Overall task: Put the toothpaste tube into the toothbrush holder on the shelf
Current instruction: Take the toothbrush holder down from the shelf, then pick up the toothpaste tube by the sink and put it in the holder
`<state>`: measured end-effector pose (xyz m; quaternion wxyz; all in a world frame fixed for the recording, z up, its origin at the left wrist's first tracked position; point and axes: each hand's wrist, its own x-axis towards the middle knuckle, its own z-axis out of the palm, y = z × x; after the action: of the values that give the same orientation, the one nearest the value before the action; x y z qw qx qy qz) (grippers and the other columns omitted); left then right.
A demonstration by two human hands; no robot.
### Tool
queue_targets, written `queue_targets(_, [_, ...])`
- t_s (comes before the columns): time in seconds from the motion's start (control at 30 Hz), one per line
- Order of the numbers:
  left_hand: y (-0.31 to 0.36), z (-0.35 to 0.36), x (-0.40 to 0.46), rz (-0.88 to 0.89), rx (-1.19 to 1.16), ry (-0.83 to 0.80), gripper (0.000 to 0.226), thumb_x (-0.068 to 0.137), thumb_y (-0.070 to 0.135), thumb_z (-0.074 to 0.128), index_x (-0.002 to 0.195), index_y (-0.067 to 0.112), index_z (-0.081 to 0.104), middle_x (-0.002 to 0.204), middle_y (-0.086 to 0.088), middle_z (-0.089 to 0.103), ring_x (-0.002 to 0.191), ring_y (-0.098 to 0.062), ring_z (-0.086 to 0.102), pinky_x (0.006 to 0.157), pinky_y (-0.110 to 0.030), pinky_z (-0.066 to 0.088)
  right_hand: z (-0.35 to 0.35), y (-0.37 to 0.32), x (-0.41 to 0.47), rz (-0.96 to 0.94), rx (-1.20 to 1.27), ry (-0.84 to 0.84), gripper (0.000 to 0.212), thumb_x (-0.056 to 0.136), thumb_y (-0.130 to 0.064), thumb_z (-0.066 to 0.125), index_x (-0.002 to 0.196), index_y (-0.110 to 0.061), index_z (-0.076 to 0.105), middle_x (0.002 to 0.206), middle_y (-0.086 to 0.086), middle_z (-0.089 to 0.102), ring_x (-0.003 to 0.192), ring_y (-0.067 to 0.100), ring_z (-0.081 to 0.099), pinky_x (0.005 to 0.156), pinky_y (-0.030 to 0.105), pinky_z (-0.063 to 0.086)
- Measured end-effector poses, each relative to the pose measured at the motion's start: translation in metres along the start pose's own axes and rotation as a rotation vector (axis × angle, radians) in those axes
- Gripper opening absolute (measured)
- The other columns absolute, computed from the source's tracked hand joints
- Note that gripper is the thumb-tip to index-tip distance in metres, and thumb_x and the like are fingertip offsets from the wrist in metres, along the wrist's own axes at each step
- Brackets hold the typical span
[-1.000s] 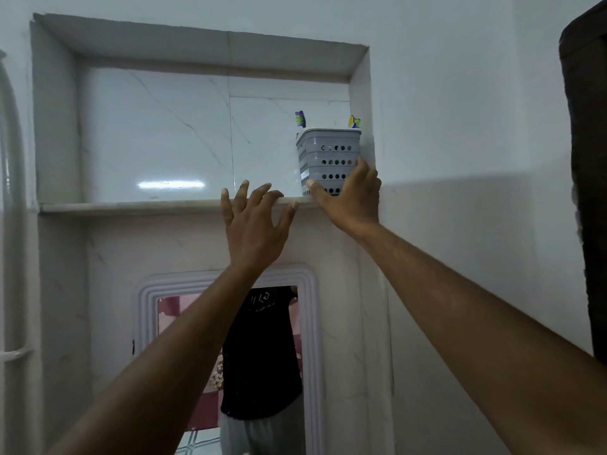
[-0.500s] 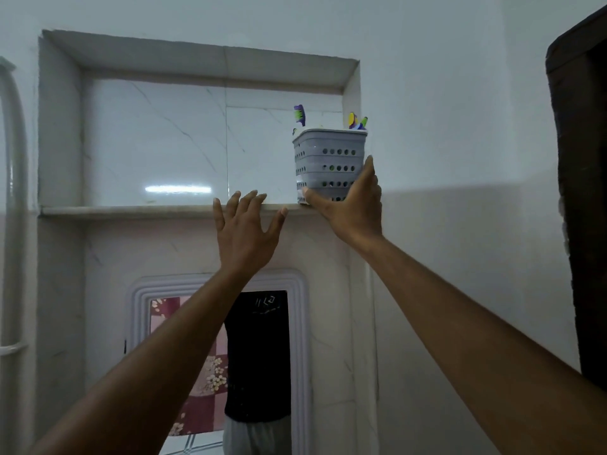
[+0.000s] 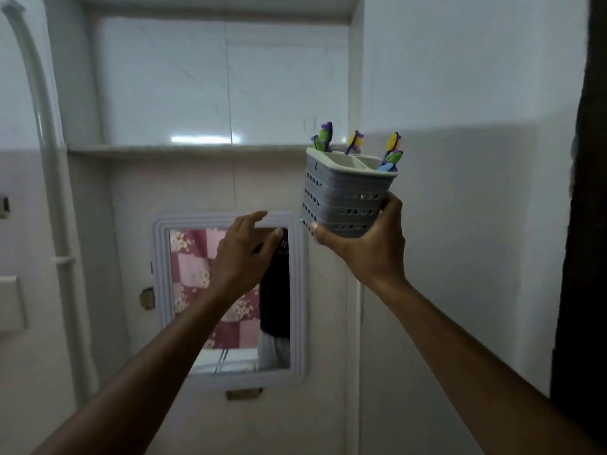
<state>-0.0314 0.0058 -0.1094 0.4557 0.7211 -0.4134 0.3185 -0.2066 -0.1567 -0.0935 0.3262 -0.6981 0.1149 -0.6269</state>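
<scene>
My right hand (image 3: 371, 247) grips the grey perforated toothbrush holder (image 3: 345, 195) from below, holding it in the air below and to the right of the marble shelf (image 3: 184, 148). Several colourful toothbrushes (image 3: 356, 142) stick out of its white inner compartments. My left hand (image 3: 243, 254) hovers in front of the mirror, left of the holder, fingers apart and holding nothing. No toothpaste tube is visible.
A white-framed mirror (image 3: 230, 303) hangs on the wall under the shelf niche, reflecting a person's dark shirt. A white pipe (image 3: 54, 205) runs down the left wall. A dark door edge (image 3: 584, 224) stands at the right.
My right hand lifted the holder off the shelf and brought it down and to the right. My left hand dropped from the shelf edge to mirror height. The view tilted downward.
</scene>
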Motion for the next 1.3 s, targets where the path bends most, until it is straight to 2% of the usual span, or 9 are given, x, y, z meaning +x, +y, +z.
queue_targets(0.1, [-0.007, 0.005, -0.044, 0.022, 0.001, -0.072, 0.048, 0.103, 0.049, 0.061, 0.144, 0.024, 0.057, 0.145, -0.001, 0.061, 0.126, -0.010, 0.055, 0.101, -0.041, 0.054, -0.009, 0.028, -0.046, 0.094, -0.013, -0.048, 0.122, 0.052, -0.071, 0.104, 0.147, -0.023, 0.045, 0.138, -0.011, 0.068, 0.114, 0.012, 0.075, 0.091, 0.039, 0.066])
queue_targets(0.2, [-0.016, 0.013, -0.093, -0.048, 0.017, -0.099, 0.047, 0.103, 0.046, 0.065, 0.143, 0.023, 0.057, 0.145, 0.000, 0.061, 0.124, -0.006, 0.053, 0.091, -0.017, 0.043, -0.015, 0.055, -0.092, 0.165, -0.036, -0.126, 0.125, 0.052, -0.071, 0.104, 0.149, -0.021, 0.044, 0.139, -0.009, 0.069, 0.116, 0.014, 0.076, 0.091, 0.042, 0.067])
queue_targets(0.37, [-0.042, 0.022, -0.169, -0.237, 0.063, -0.205, 0.060, 0.100, 0.057, 0.064, 0.144, 0.017, 0.058, 0.144, -0.004, 0.063, 0.129, -0.018, 0.059, 0.105, -0.041, 0.051, -0.021, 0.089, -0.160, 0.265, -0.072, -0.260, 0.125, 0.053, -0.066, 0.106, 0.151, -0.017, 0.045, 0.140, -0.006, 0.069, 0.118, 0.018, 0.075, 0.091, 0.039, 0.065])
queue_targets(0.47, [-0.055, 0.025, -0.211, -0.308, 0.065, -0.239, 0.061, 0.099, 0.058, 0.064, 0.142, 0.015, 0.061, 0.141, -0.004, 0.066, 0.128, -0.018, 0.061, 0.103, -0.037, 0.050, -0.021, 0.106, -0.198, 0.318, -0.094, -0.334, 0.127, 0.052, -0.068, 0.102, 0.153, -0.017, 0.043, 0.141, -0.005, 0.068, 0.121, 0.021, 0.073, 0.091, 0.037, 0.062])
queue_targets(0.67, [-0.104, 0.035, -0.281, -0.422, 0.066, -0.335, 0.058, 0.097, 0.058, 0.067, 0.138, 0.018, 0.065, 0.133, -0.001, 0.069, 0.119, -0.014, 0.065, 0.098, -0.037, 0.053, -0.003, 0.139, -0.265, 0.443, -0.111, -0.440, 0.124, 0.057, -0.045, 0.109, 0.154, -0.013, 0.039, 0.136, -0.008, 0.060, 0.125, 0.024, 0.069, 0.093, 0.040, 0.060])
queue_targets(0.8, [-0.147, 0.040, -0.326, -0.519, 0.061, -0.456, 0.053, 0.098, 0.053, 0.069, 0.138, 0.019, 0.064, 0.126, 0.001, 0.071, 0.113, -0.014, 0.066, 0.094, -0.036, 0.054, 0.015, 0.166, -0.315, 0.530, -0.125, -0.498, 0.130, 0.050, -0.049, 0.105, 0.154, -0.016, 0.034, 0.142, -0.002, 0.058, 0.125, 0.022, 0.067, 0.095, 0.043, 0.062])
queue_targets(0.97, [-0.217, 0.043, -0.387, -0.659, 0.089, -0.626, 0.034, 0.099, 0.021, 0.069, 0.133, 0.017, 0.067, 0.118, -0.004, 0.076, 0.105, -0.022, 0.072, 0.093, -0.039, 0.057, 0.036, 0.198, -0.381, 0.685, -0.187, -0.572, 0.126, 0.051, -0.046, 0.107, 0.151, -0.018, 0.034, 0.142, -0.001, 0.058, 0.125, 0.024, 0.065, 0.093, 0.036, 0.056])
queue_targets(1.07, [-0.255, 0.041, -0.420, -0.722, 0.157, -0.769, 0.042, 0.091, 0.004, 0.062, 0.131, 0.014, 0.067, 0.124, -0.007, 0.074, 0.107, -0.028, 0.071, 0.090, -0.037, 0.055, 0.045, 0.215, -0.419, 0.778, -0.251, -0.587, 0.122, 0.050, -0.050, 0.105, 0.146, -0.017, 0.036, 0.139, 0.000, 0.057, 0.125, 0.028, 0.065, 0.091, 0.036, 0.053])
queue_targets(1.3, [-0.319, 0.045, -0.456, -0.331, 0.468, -1.182, 0.052, 0.087, 0.013, 0.073, 0.137, 0.024, 0.065, 0.134, -0.004, 0.065, 0.123, -0.028, 0.060, 0.097, -0.039, 0.050, 0.071, 0.237, -0.474, 0.922, -0.374, -0.579, 0.122, 0.058, -0.046, 0.109, 0.150, -0.014, 0.036, 0.126, -0.011, 0.059, 0.121, 0.032, 0.073, 0.086, 0.030, 0.051])
